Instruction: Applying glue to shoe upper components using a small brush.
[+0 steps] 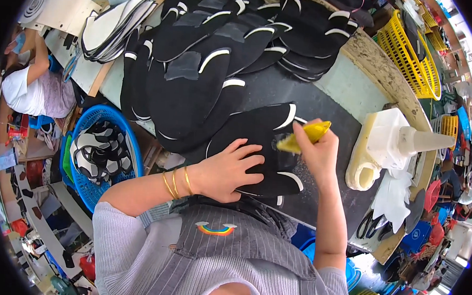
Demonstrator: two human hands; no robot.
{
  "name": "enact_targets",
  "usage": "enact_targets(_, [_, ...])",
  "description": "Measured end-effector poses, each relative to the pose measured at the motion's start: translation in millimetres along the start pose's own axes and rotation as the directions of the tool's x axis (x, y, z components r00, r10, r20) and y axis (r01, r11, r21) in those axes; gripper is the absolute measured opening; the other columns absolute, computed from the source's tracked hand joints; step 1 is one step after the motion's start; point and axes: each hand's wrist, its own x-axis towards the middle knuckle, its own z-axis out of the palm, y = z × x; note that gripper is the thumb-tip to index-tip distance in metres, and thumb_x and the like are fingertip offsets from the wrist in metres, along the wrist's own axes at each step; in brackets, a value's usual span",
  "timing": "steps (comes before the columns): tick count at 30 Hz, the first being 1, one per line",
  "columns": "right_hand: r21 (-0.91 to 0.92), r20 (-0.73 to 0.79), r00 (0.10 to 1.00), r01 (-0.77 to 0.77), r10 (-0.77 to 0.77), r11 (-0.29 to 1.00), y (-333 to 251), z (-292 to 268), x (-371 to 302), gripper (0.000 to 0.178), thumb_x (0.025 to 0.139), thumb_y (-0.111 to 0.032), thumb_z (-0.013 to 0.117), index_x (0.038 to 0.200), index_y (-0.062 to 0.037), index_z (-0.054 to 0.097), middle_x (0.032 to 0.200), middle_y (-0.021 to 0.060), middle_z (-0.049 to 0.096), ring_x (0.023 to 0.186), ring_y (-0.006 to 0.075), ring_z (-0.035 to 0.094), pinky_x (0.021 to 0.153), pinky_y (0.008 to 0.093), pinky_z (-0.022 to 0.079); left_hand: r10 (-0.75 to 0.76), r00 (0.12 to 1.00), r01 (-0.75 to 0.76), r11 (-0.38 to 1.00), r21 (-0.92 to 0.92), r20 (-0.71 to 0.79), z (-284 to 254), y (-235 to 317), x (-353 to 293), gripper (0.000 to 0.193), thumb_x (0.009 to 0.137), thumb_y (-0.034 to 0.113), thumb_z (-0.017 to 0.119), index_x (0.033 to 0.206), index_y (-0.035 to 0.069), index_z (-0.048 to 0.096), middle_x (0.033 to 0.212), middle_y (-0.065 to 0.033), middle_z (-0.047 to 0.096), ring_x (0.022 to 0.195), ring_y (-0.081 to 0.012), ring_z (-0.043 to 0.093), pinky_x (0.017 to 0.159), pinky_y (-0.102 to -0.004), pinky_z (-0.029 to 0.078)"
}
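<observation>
My left hand [228, 171] lies flat with spread fingers on a black shoe-upper piece [237, 127] with white curved trim. My right hand [321, 152] grips a brush [315, 131] by its yellow handle. Its pale bristles touch the piece, or hover just over it, between the two trims, where a dull greyish patch shows; contact is hard to tell. Left of and beyond my hands, a pile of similar black pieces [182, 103] overlaps, some with a grey patch. To the right of my right hand, a white plastic bottle [382, 136] with a cone nozzle and yellowish stains stands on the table.
White scraps [392, 197] and black-handled scissors [369, 225] lie near the table's right edge. A blue basket [134, 155] of black-and-white parts stands at left. Layered white pieces [113, 29] lie far left; a yellow basket [431, 86] stands far right. Another person [39, 89] sits at left.
</observation>
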Motion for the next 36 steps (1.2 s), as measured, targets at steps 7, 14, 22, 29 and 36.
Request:
enact_targets(7, [0.010,0.058,0.998,0.014,-0.015,1.000,-6.3,9.3,7.9,0.021,0.083,-0.014,0.069,0.072,0.0001,0.059,0.061,0.0029,0.061,0.057,0.0048,0.054,0.052,0.0232,0.043,0.006,1.000,-0.005,1.000,-0.017,0.021,4.2,-4.1,-3.7,0.058,0.059,0.021,0.071,0.116,0.016,0.060,0.121,-0.0138,0.046,0.126,-0.0372,0.036,0.106,-0.0553,0.025])
enact_targets(14, [-0.092,0.170,0.985,0.006,0.010,0.996,4.5,-8.3,-24.6,0.017,0.083,-0.013,0.070,0.077,-0.0003,0.060,0.063,0.0009,0.061,0.059,0.0039,0.054,0.052,0.0204,0.043,0.002,1.000,-0.002,1.000,-0.025,-0.006,4.4,-6.0,-5.0,0.057,0.059,0.020,0.070,0.115,0.017,0.062,0.119,-0.0138,0.047,0.126,-0.0372,0.036,0.106,-0.0546,0.025])
enact_targets(22, [0.088,0.077,0.997,-0.022,0.015,0.996,-10.6,-22.6,-6.8,0.012,0.082,-0.007,0.069,0.079,-0.0002,0.059,0.073,0.0011,0.061,0.066,0.0059,0.056,0.057,0.0211,0.046,0.011,0.999,-0.012,1.000,-0.023,-0.050,6.6,-3.3,-6.2,0.050,0.059,0.020,0.070,0.108,0.015,0.064,0.117,-0.0142,0.047,0.124,-0.0369,0.038,0.105,-0.0541,0.027])
enact_targets(29, [-0.013,0.200,0.975,0.098,-0.094,0.995,4.2,-11.6,19.4,0.015,0.077,-0.006,0.069,0.074,-0.0009,0.056,0.071,0.0010,0.059,0.064,0.0062,0.055,0.057,0.0218,0.045,0.008,0.999,-0.010,0.998,-0.058,-0.043,5.6,-4.7,-4.1,0.049,0.059,0.021,0.071,0.107,0.014,0.065,0.117,-0.0142,0.047,0.125,-0.0369,0.037,0.106,-0.0543,0.026])
enact_targets(36, [-0.177,0.307,0.952,0.035,0.021,0.984,9.6,-30.8,-11.1,0.012,0.077,-0.003,0.067,0.075,-0.0005,0.055,0.073,0.0030,0.058,0.068,0.0079,0.055,0.060,0.0227,0.044,-0.001,0.999,-0.001,0.999,-0.054,-0.038,6.1,-5.0,-3.2,0.049,0.059,0.021,0.071,0.108,0.015,0.065,0.117,-0.0140,0.047,0.125,-0.0370,0.038,0.106,-0.0545,0.026])
